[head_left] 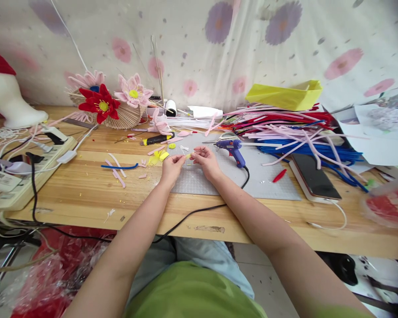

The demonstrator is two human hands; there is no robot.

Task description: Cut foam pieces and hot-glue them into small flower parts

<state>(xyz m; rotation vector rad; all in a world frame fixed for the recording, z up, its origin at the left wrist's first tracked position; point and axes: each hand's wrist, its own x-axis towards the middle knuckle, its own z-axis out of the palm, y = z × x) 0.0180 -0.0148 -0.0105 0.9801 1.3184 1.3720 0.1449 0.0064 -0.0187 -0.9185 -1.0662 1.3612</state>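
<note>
1. Strip, small and yellow (188, 156), is at centre in the head view, between both hands, over the cutting mat (265, 189). Fine detail too small to read.
2. Left hand (173, 168): thumb and fingers pinched narrow on the strip's left end.
3. Right hand (206, 162): thumb and index closed on the other end, remaining fingers loosely curled.
4. Glue gun (232, 149) lies on the mat just right of the right hand, nozzle pointing left, black cord (199, 210) running under the right forearm and along the table edge.
5. Yellow scraps (157, 157) sit just left of the left hand; yellow disc (171, 145) behind them, near the utility knife (156, 139).
6. Blue chenille stem (119, 167) crosses pale pink pieces (118, 176), farther left on the wooden table (86, 194).
7. Right side: heap of chenille stems (285, 128), folded yellow paper (283, 95) on top, phone (315, 176) in front.
8. Back left: red flower (100, 105) between two pink flowers (133, 92). Power strip (29, 181) at far left.
</note>
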